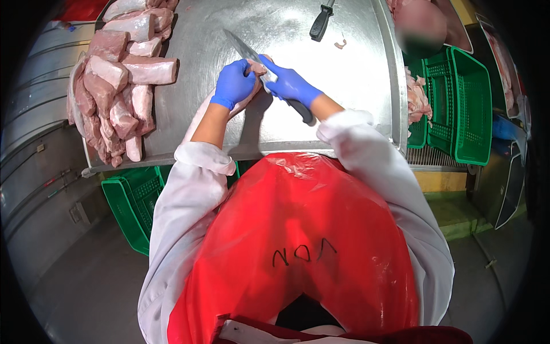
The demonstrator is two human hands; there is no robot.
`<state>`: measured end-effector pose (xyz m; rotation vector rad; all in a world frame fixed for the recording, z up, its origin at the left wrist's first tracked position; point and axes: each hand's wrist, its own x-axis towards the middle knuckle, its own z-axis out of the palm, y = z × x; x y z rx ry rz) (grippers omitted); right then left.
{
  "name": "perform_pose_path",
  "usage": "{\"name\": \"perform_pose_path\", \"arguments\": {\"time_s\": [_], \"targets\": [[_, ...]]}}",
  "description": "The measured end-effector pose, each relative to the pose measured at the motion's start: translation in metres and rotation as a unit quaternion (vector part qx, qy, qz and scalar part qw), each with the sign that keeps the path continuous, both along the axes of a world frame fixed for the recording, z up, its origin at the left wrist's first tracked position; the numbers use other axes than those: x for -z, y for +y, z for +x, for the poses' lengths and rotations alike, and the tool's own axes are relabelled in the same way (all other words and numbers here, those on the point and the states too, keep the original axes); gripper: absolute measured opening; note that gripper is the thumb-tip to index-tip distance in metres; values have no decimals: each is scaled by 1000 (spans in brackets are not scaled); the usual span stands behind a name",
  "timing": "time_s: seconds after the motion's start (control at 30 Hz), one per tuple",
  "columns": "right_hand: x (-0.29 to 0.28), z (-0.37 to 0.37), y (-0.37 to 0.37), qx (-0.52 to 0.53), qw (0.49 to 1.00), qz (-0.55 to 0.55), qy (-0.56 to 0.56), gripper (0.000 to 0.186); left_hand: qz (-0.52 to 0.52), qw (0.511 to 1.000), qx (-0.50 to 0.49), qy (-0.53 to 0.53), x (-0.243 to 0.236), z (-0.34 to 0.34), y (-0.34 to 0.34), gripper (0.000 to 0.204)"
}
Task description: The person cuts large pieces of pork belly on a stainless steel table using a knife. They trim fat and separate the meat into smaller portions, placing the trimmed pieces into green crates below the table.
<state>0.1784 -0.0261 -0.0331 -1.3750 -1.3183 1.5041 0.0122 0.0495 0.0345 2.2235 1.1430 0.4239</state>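
Note:
A long pale strip of raw meat (pixel 247 101) lies slantwise on the metal table, partly under my left forearm. My left hand (pixel 234 85), in a blue glove, has its fingers curled round the strip's far end. Close beside it, my right hand (pixel 291 86), gloved in blue too, is closed on a knife (pixel 243 48). The knife's blade points away to the far left, next to the meat's end, and its black handle sticks out below my right palm. Whether the blade's edge touches the meat I cannot tell.
Many pieces of raw meat (pixel 114 74) are heaped along the table's left side. A black-handled tool (pixel 321 24) and a meat scrap (pixel 341 42) lie at the far side. Green crates (pixel 471 106) stand right, near pale trimmings (pixel 418 97); another crate (pixel 127 206) sits below left.

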Motion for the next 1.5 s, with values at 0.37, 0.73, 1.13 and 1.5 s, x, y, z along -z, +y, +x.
{"name": "perform_pose_path", "arguments": {"time_s": [0.37, 0.73, 1.13, 1.5], "targets": [[-1, -17, 16, -47, 996, -1, -75, 68, -13, 1000, -25, 5, 0, -17, 22, 24], [-12, -32, 27, -68, 997, 5, -47, 74, -38, 999, -34, -17, -2, -19, 63, 26], [5, -67, 31, -34, 999, 20, -20, 77, -108, 989, -99, 9, -41, -11, 82, 14], [6, -116, 7, -28, 998, 61, -6, 82, -116, 987, -110, -36, -68, -22, 87, 13]]}}
